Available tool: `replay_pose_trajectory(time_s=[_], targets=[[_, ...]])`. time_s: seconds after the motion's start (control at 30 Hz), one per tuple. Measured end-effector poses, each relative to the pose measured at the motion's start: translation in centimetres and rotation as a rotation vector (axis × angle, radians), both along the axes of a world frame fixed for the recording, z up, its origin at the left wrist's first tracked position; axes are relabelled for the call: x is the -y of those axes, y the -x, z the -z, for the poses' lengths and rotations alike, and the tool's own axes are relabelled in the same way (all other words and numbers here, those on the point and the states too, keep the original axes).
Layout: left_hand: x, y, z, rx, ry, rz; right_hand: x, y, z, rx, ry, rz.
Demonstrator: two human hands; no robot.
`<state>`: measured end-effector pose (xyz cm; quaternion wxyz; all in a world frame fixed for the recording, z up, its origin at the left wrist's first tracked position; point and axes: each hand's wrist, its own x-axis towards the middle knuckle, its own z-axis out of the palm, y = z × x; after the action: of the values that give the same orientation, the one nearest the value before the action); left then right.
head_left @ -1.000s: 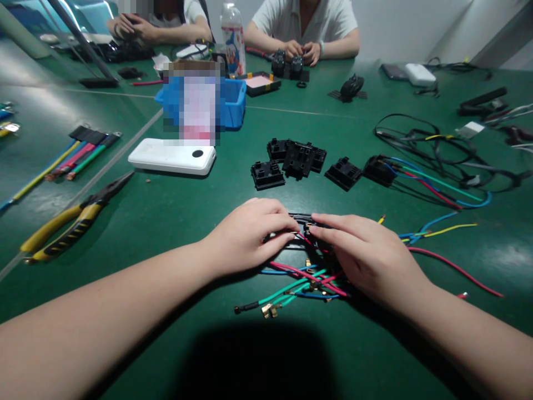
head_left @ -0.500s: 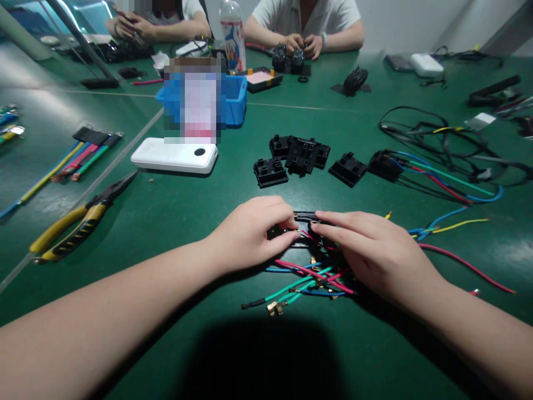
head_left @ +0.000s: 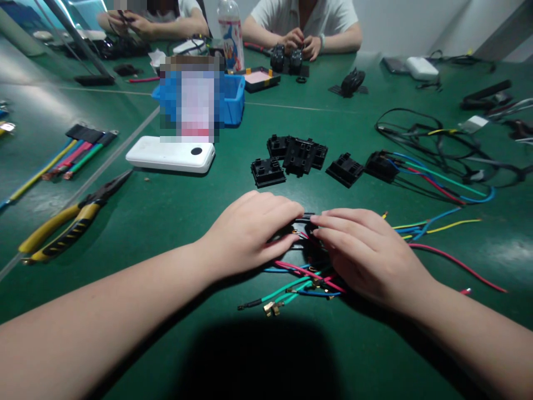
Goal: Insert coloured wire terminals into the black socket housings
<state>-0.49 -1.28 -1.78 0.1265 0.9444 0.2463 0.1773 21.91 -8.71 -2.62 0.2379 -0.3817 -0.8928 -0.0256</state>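
Between my two hands lies a black plastic housing [head_left: 307, 216], mostly covered by my fingers. My left hand [head_left: 258, 225] is closed on its left side, thumb and fingertips curled in. From the right, the bent fingers of my right hand [head_left: 370, 244] grip its other side. A short red wire and a small bright metal end show in the gap between the hands. Just below, and partly under my right hand, is a crossed bunch of red, blue and green wires [head_left: 287, 294] with brass terminals. More loose wires [head_left: 447, 223] stick out beyond my right hand.
Several black plastic housings [head_left: 302, 156] lie ahead; a wired one [head_left: 382, 166] is to their right. Yellow-handled pliers [head_left: 79, 216], a white power bank [head_left: 170, 154] and bundled wires [head_left: 89, 147] lie left. Behind are a blue bin [head_left: 233, 100], a bottle [head_left: 231, 36] and two people.
My left fingers have closed further over the housing, covering more of its left side. My right fingers have bent more at its right edge. The whole view has shifted slightly.
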Motion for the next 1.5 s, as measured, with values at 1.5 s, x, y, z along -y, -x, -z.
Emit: replay_pose_trajectory(time_s=[1.5], targets=[[-0.50, -0.02, 0.54, 0.083, 0.121, -0.002, 0.07, 0.07, -0.40, -0.024, 0.255, 0.286]])
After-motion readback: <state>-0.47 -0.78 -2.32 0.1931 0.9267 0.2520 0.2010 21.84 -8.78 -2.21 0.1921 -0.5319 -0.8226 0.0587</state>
